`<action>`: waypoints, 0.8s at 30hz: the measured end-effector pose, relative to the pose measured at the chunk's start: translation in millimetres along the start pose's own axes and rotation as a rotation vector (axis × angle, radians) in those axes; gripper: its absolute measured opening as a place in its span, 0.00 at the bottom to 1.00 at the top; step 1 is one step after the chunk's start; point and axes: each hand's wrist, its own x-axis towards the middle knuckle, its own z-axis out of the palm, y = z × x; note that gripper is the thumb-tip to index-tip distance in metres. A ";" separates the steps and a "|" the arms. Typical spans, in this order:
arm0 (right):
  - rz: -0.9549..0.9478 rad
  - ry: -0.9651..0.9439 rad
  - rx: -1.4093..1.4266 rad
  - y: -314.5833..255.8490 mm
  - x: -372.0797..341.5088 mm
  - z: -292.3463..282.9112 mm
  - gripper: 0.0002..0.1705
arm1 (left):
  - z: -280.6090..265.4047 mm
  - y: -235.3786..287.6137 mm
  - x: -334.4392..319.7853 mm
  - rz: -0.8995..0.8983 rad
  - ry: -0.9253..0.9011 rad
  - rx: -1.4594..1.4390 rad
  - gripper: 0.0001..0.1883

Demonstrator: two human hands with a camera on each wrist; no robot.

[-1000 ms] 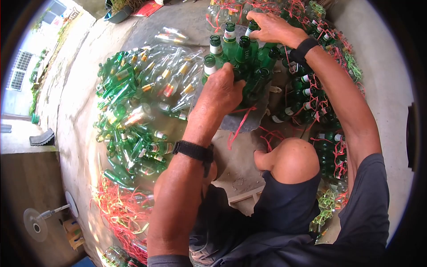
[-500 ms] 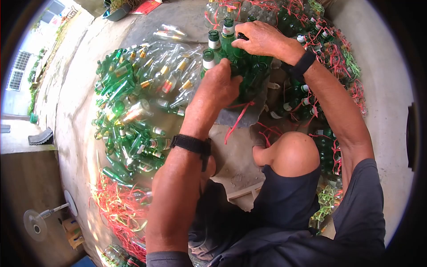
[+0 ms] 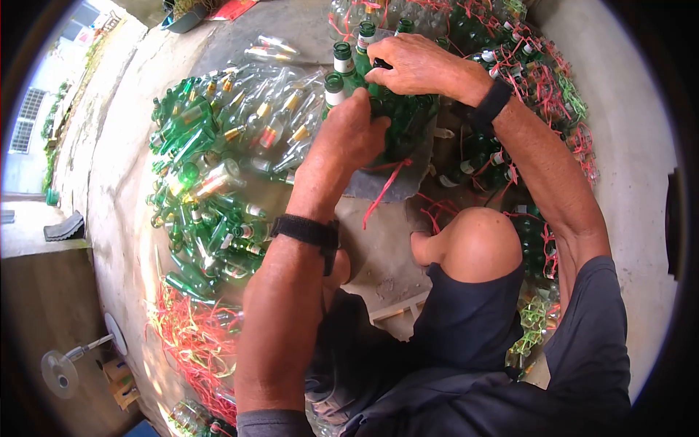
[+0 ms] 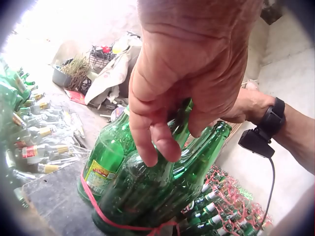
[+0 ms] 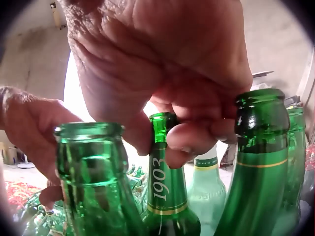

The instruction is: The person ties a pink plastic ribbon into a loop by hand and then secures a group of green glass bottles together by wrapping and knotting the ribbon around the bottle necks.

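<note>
Green glass bottles (image 4: 130, 189), ringed by red cord (image 4: 123, 226), stand on the grey worktop (image 3: 386, 187). Above it, the left hand (image 3: 352, 132) has fingers clamped round one neck; the right hand (image 3: 429, 67) pinches another.

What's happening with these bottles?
A person is handling a cluster of upright green bottles on a grey slab. The right hand pinches the neck of the "1903" bottle; the left hand grips another neck. Red string runs round the cluster low down. More bottles lie in a pile beside it.
</note>
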 end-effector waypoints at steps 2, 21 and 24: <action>-0.028 0.006 -0.007 0.7 1.5 2.6 0.19 | -0.5 -0.8 0.3 -0.008 -0.003 0.017 0.20; -0.164 0.127 0.046 8.9 -9.4 7.5 0.21 | -2.0 20.5 -4.5 -0.056 0.112 0.121 0.36; -0.167 0.146 0.034 9.3 -12.2 -2.0 0.20 | -0.7 23.9 -2.9 -0.042 0.142 0.085 0.39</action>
